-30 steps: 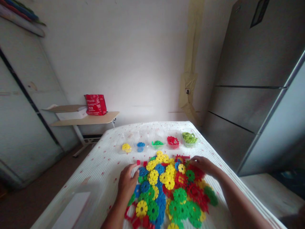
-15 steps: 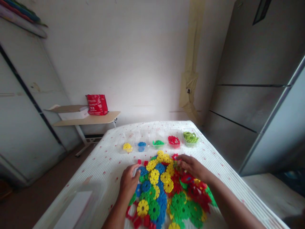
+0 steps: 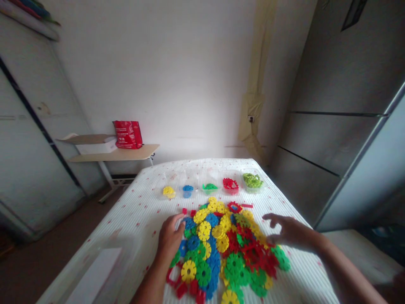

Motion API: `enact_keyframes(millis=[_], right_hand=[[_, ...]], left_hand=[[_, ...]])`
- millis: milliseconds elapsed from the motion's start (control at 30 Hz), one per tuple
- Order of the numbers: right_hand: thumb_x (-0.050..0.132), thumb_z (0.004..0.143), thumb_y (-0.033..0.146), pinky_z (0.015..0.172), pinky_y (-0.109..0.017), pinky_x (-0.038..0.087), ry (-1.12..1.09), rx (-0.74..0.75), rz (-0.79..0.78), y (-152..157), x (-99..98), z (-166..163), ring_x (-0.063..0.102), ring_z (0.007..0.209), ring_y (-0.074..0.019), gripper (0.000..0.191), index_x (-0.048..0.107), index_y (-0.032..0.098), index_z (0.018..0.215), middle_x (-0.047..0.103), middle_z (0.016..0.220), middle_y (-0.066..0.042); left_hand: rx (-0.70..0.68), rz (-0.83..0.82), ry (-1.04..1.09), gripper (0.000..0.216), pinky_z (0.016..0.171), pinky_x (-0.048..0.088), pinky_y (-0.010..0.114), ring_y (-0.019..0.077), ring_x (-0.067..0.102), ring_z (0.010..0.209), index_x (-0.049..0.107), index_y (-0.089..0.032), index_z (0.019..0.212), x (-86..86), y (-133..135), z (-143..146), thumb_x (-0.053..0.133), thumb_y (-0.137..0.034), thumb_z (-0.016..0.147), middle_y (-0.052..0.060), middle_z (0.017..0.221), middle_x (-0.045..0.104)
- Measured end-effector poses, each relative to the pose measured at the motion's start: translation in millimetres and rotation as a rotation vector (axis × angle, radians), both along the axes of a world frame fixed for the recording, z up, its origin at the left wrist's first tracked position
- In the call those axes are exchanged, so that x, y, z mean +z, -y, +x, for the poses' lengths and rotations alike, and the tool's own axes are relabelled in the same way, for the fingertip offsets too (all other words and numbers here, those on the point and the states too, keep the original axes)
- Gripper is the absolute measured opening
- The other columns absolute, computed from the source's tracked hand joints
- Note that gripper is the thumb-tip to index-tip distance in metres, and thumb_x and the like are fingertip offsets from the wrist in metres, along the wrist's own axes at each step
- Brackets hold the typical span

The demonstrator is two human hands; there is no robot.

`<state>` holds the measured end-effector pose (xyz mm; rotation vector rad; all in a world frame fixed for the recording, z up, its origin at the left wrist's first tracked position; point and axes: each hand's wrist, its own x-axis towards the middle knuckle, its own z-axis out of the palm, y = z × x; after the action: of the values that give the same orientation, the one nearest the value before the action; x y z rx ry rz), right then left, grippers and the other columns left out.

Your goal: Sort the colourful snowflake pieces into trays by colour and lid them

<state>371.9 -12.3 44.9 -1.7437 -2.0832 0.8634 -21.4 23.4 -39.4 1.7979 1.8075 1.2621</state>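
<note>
A heap of flower-shaped plastic discs (image 3: 205, 228) in yellow, blue, green and red spreads over the cloth-covered table between my hands. My left hand (image 3: 171, 234) rests at the heap's left edge, fingers curved and thumb apart, beside a blue disc (image 3: 190, 223); it holds nothing that I can see. To the right of the heap, my right hand (image 3: 286, 230) is open above the cloth, thumb and fingers spread, near red toothed pieces (image 3: 253, 253). Small red blocks (image 3: 182, 290) lie along the heap's near left side. A thin red strip (image 3: 247, 205) lies beyond it.
Clear tubs in a row behind the heap hold yellow discs (image 3: 168, 192), blue discs (image 3: 187, 190), green discs (image 3: 210, 187), red pieces (image 3: 230, 185) and light green pieces (image 3: 252, 180). A clear container (image 3: 120, 270) with a white slab stands front left. A fridge (image 3: 329, 126) rises at right.
My right hand has pulled away from the heap's upper right to the right and its fingers have spread, uncovering yellow discs and a red strip. My left hand has barely moved.
</note>
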Motion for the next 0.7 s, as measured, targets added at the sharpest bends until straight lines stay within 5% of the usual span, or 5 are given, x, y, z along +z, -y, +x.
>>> enact_keyframes(millis=[167,333,700], right_hand=[[0.074,0.051,0.030,0.078,-0.032,0.049,0.168,0.047,0.135,44,-37.6,7,0.061,0.093,-0.0253,0.086,0.044,0.031,0.131,0.057,0.116,-0.008],[0.064,0.063,0.026,0.073,-0.030,0.050,0.065,0.041,0.280,53,-61.6,-31,0.062,0.085,-0.0209,0.077,0.035,0.027,0.135,0.054,0.108,-0.008],[0.061,0.058,0.008,0.076,-0.032,0.049,-0.076,0.076,0.213,28,-28.1,-103,0.061,0.087,-0.0201,0.088,0.028,0.028,0.138,0.049,0.117,-0.010]], left_hand=[[0.004,-0.015,-0.006,0.031,0.089,0.047,0.039,0.0235,0.061,0.098,0.064,-0.018,0.097,-2.1,-1,0,0.049,-0.029,0.073,0.009,0.101,0.068],[-0.007,-0.030,0.005,0.031,0.090,0.046,0.040,0.0241,0.060,0.099,0.064,-0.018,0.097,-0.2,0,2,0.048,-0.030,0.074,0.009,0.102,0.068],[-0.007,-0.027,0.118,0.029,0.093,0.044,0.041,0.0240,0.061,0.098,0.066,-0.018,0.093,3.2,2,2,0.051,-0.027,0.071,0.008,0.099,0.068]])
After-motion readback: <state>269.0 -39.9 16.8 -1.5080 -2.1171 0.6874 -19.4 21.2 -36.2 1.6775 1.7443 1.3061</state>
